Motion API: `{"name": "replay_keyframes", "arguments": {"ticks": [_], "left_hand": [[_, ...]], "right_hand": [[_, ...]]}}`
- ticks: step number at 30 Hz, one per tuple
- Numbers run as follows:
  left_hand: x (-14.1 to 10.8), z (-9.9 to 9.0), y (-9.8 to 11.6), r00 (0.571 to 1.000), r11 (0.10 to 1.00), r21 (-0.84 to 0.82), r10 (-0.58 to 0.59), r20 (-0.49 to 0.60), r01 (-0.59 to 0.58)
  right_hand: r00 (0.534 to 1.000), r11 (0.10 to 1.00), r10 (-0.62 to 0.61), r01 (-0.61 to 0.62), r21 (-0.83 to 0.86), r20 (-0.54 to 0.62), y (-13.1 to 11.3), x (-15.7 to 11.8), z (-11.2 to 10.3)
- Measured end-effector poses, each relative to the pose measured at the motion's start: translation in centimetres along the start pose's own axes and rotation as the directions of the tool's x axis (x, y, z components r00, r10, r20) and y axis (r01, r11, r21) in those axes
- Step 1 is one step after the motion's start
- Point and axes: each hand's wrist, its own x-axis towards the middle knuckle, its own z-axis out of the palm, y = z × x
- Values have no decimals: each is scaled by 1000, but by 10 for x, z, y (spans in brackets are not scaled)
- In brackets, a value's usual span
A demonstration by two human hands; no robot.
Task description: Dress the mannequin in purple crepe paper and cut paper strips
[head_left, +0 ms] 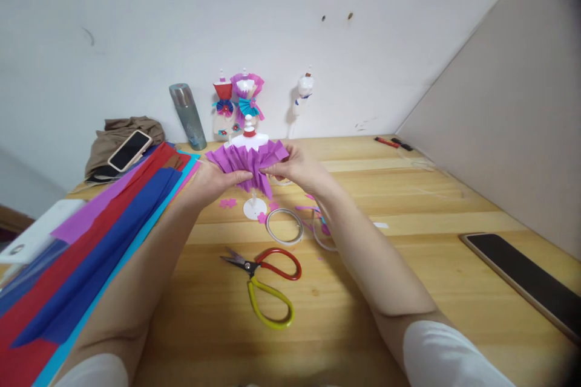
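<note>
A pleated strip of purple crepe paper [240,160] is spread across the front of a small white dress-form stand [247,140], which has a red band at its neck. My left hand [218,180] pinches the strip's left part, thumb across the pleats. On the other side my right hand [297,168] grips the right part between thumb and fingers. The fingers behind the paper are hidden. Below stands the round white base [255,208], with pink paper flowers [228,202] and a tape roll [284,227] around it. Scissors [249,267] with red and yellow handles lie spread nearer me.
Coloured crepe sheets [104,242] lie along the left, near a phone [131,150] on brown cloth [118,133]. A metal flask [187,116] and decorated dress forms [223,100] stand by the wall. At right lie a dark tablet-like device [526,278] and a red cutter [387,142].
</note>
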Motion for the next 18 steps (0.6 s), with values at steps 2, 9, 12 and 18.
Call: {"name": "replay_keyframes", "arguments": {"ticks": [2,9,12,18], "left_hand": [[0,0,1,1000,1000,-14,-9,9,9],[-1,2,6,1000,997,-79,1,-27,-4],[0,2,5,999,998,-54,8,-47,-11],[1,0,3,998,1000,-24,11,-61,-12]], "right_hand": [[1000,1000,-11,11,5,-2,0,1,0],[996,994,42,-34,105,-73,6,5,2],[997,993,53,-47,110,-57,10,6,2],[999,994,44,-45,104,13,11,6,-2]]}}
